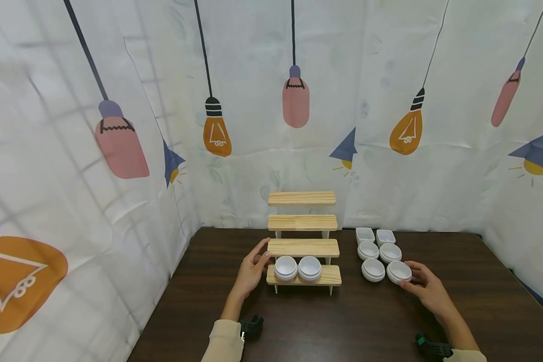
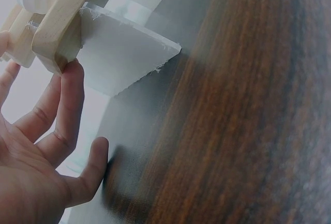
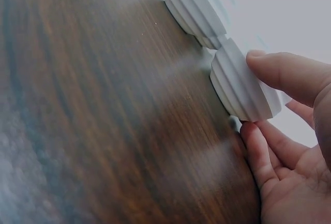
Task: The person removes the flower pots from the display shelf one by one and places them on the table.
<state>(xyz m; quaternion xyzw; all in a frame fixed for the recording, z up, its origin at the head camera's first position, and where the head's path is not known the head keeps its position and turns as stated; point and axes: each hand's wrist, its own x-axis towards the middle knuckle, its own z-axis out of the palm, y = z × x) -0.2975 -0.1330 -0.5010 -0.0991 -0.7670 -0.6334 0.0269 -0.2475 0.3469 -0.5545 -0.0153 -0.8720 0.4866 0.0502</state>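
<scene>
On the right half of the dark table (image 1: 321, 322): six white cups in two columns, the two far ones square (image 1: 365, 235), the four nearer ones round. Nearest on the right of this group: one round cup (image 1: 399, 271) with ridged sides, grasped by the right hand (image 1: 427, 289), thumb on its near side, fingertips at its right; whether its base rests fully on the table cannot be told. Just left of it: a matching cup (image 1: 373, 270). Left of the group and well apart: one wooden stand (image 1: 303, 247) of four steps, rising towards the far curtain (image 1: 253, 176). On its lowest, nearest step: two round white bowls (image 1: 286, 268), side by side, upright, with bare wood at the right end. At the stand's left edge: the left hand (image 1: 250, 274), relaxed and gripping nothing, fingertips touching the wood, probably to steady it. Step in hand, as judged: securing the near right cup, with two pieces already on the stand. Next move, as judged: a level lift clear of the neighbouring cups, the stand kept still.
</scene>
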